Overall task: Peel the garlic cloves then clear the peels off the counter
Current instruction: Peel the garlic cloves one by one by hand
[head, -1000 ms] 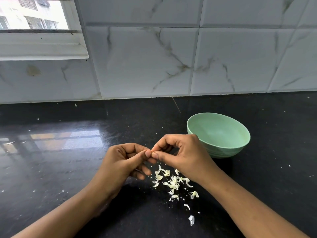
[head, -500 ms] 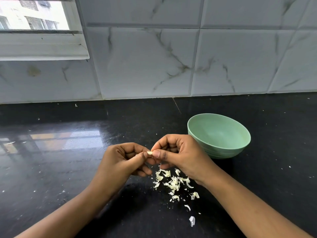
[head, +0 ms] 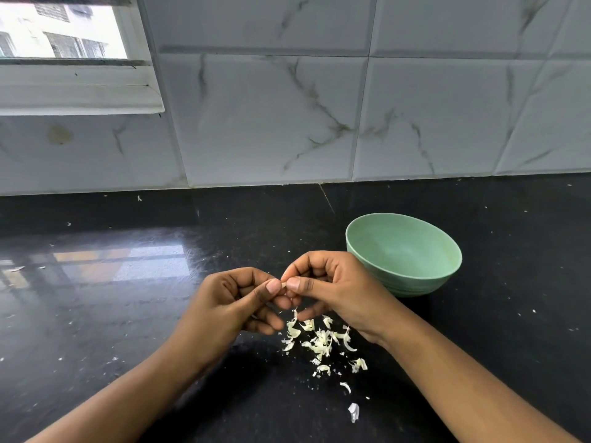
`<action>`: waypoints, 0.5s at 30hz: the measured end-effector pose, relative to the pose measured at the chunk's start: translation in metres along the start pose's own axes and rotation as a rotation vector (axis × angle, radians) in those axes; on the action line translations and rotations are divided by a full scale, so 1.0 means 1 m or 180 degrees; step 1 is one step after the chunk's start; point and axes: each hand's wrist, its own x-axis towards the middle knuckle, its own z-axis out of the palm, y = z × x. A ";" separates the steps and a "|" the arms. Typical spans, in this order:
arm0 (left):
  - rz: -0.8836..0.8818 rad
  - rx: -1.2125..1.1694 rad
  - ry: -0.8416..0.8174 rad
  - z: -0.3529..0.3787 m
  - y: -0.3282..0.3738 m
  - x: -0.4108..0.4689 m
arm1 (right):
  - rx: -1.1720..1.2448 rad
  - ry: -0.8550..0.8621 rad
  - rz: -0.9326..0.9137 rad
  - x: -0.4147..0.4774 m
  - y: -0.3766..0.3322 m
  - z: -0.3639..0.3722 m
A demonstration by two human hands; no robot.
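Both hands meet above the black counter (head: 128, 314) and pinch one small garlic clove (head: 283, 284), of which only a pale tip shows between the thumbs. My left hand (head: 230, 305) holds it from the left with thumb and curled fingers. My right hand (head: 329, 289) pinches it from the right. Directly below the hands lies a scatter of pale garlic peels (head: 319, 342), with a few stray pieces (head: 353, 410) nearer to me.
A pale green bowl (head: 415, 276) stands on the counter just right of my right hand; its visible inside shows nothing. A white marble-tiled wall (head: 287, 123) rises behind the counter, with a window (head: 64, 36) at the upper left. Tiny white flecks dot the counter.
The hands have stayed together over the peel pile, fingers shifting slightly on the clove. A pale tip of the clove now shows between the thumbs.
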 end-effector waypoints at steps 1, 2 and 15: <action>-0.0009 -0.0003 -0.0032 0.000 0.000 0.000 | 0.0035 0.0003 0.0050 0.000 -0.001 -0.001; -0.0021 -0.0003 -0.0056 0.000 0.000 0.000 | 0.0051 0.0004 0.0092 0.000 -0.001 -0.002; -0.0081 0.0012 0.0186 0.003 -0.003 0.001 | -0.0695 0.0229 -0.0165 0.001 0.004 -0.001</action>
